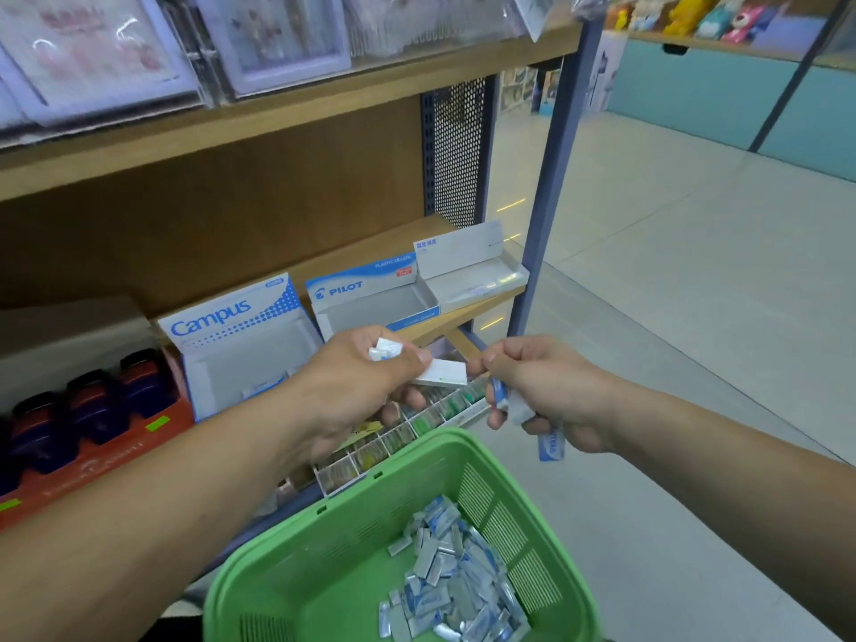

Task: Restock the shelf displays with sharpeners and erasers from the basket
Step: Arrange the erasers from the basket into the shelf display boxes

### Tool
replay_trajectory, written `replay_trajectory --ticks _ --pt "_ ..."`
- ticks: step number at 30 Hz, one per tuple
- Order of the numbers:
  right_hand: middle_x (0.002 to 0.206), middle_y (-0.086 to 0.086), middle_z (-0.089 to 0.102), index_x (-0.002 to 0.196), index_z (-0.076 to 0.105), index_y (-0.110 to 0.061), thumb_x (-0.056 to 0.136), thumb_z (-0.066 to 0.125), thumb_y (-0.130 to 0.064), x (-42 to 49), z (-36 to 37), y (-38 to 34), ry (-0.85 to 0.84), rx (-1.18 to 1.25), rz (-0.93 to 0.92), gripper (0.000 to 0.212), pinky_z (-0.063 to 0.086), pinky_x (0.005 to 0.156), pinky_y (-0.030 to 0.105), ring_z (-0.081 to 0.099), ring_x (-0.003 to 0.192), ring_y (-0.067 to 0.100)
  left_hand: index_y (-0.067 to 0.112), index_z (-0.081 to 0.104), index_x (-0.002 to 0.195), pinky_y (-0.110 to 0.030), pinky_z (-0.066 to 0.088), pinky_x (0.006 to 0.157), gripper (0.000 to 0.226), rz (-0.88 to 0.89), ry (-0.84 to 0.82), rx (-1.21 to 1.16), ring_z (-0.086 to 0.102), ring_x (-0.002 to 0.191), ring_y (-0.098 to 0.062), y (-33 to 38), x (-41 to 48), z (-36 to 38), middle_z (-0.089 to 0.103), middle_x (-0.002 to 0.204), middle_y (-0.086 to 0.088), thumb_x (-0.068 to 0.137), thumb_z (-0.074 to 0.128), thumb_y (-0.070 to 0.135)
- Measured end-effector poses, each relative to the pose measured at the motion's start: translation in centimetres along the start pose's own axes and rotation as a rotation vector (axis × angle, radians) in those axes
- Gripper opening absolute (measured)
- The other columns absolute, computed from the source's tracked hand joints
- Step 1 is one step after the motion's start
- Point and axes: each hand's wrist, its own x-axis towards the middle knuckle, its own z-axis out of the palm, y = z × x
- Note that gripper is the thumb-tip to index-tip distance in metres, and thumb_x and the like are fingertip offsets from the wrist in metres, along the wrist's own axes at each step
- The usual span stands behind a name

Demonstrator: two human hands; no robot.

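Looking down at a wooden shelf with three open display boxes in a row: a Campus box on the left, a Pilot box in the middle, and a plain white box far right. Left of those sits a red tray of dark sharpeners. Under the shelf edge there's a divided tray of small stuff, partly hidden behind the hands. The arms also cover the near corner of the Campus box.

The left hand is curled round a few small white pieces, and its thumb and finger pinch a white eraser that sticks out to the right. The right hand is closed too, gripping blue-and-white wrapped erasers that poke out below the fist. Its fingertips are right at the end of the white eraser; can't tell if they actually touch it.

A green basket sits near, below both hands, with a pile of loose erasers in its right half.

Above is a second wooden shelf stacked with clear plastic packets. A blue post holds up the right end. The pale tiled floor runs off to the right toward a teal counter with plush toys on top.
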Motion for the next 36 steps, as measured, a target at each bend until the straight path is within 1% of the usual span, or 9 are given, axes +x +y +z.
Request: replay_trajectory --ticks 4,8,11,17,22,26,28,31,36 --pt "0.075 0.010 0.060 0.079 0.062 -0.013 0.099 0.065 -0.028 2.8 -1.0 -1.3 0.036 -0.058 -0.063 0.026 0.024 0.043 0.018 0.054 0.046 0.022 0.011 0.063 0.092 -0.021 0.027 0.038 0.015 -0.044 0.087 0.140 0.039 0.044 -0.012 0.4 3.0 0.4 0.053 0.061 -0.009 0.095 0.073 0.022" --pt "0.065 0.012 0.057 0.070 0.061 -0.012 0.095 0.068 -0.024 7.5 -3.4 -2.7 0.103 -0.321 -0.038 0.029 0.028 0.041 0.019 0.044 0.041 0.022 0.009 0.064 0.093 -0.020 0.026 0.040 0.016 -0.047 0.139 0.147 0.037 0.041 -0.013 1.5 7.0 1.4 0.052 0.057 -0.008 0.091 0.077 0.018" --pt "0.067 0.012 0.056 0.076 0.063 -0.007 0.094 0.071 -0.023 11.2 -5.3 -2.3 0.251 -0.191 -0.042 0.025 0.029 0.037 0.019 0.040 0.029 0.014 0.010 0.062 0.087 -0.019 0.028 0.038 0.017 -0.013 0.176 0.199 0.040 0.037 -0.011 2.6 10.3 2.2 0.053 0.050 -0.003 0.088 0.079 0.014" --pt "0.072 0.008 0.059 0.102 0.063 -0.009 0.086 0.081 -0.026 16.7 -7.4 -0.3 0.447 -0.048 -0.161 0.030 0.032 0.032 0.016 0.048 0.034 0.004 0.015 0.072 0.088 -0.015 0.034 0.035 0.007 0.107 0.266 0.436 0.048 0.035 -0.004 4.1 17.9 2.4 0.059 0.057 0.000 0.090 0.077 0.019" --pt "0.089 -0.001 0.056 0.111 0.052 -0.015 0.082 0.083 -0.020 19.9 -9.4 2.3 0.651 0.091 -0.174 0.043 0.045 0.039 0.022 0.063 0.067 0.021 0.018 0.073 0.091 -0.014 0.042 0.041 0.010 0.128 0.301 0.506 0.057 0.045 -0.006 4.4 24.5 4.2 0.067 0.077 -0.004 0.090 0.069 0.009" --pt "0.082 0.001 0.062 0.111 0.056 -0.021 0.078 0.087 -0.026 21.2 -9.7 4.3 0.620 0.159 -0.199 0.045 0.052 0.049 0.032 0.063 0.053 0.020 0.017 0.073 0.096 -0.011 0.037 0.036 0.003 0.134 0.272 0.478 0.053 0.038 0.000 3.9 27.6 7.0 0.064 0.070 0.002 0.093 0.073 0.016" --pt "0.083 0.002 0.062 0.102 0.060 -0.020 0.079 0.087 -0.027 21.5 -9.7 4.5 0.630 0.172 -0.226 0.036 0.056 0.051 0.035 0.062 0.056 0.020 0.018 0.072 0.097 -0.011 0.038 0.037 0.004 0.107 0.245 0.484 0.056 0.048 -0.004 3.3 28.5 7.9 0.065 0.071 0.002 0.093 0.073 0.017" --pt "0.092 0.002 0.066 0.089 0.064 -0.021 0.080 0.084 -0.028 22.2 -9.6 4.9 0.637 0.136 -0.255 0.023 0.052 0.048 0.026 0.061 0.057 0.013 0.018 0.073 0.099 -0.013 0.044 0.043 0.008 0.089 0.210 0.493 0.058 0.060 -0.011 2.4 29.7 8.5 0.069 0.081 0.000 0.091 0.075 0.017" --pt "0.091 0.006 0.068 0.087 0.066 -0.021 0.081 0.083 -0.031 22.6 -9.5 4.9 0.613 0.140 -0.264 0.020 0.061 0.060 0.044 0.060 0.048 0.017 0.025 0.074 0.101 -0.022 0.049 0.061 0.009 0.087 0.202 0.560 0.061 0.076 -0.015 2.4 30.7 8.9 0.068 0.096 0.003 0.091 0.075 0.024"
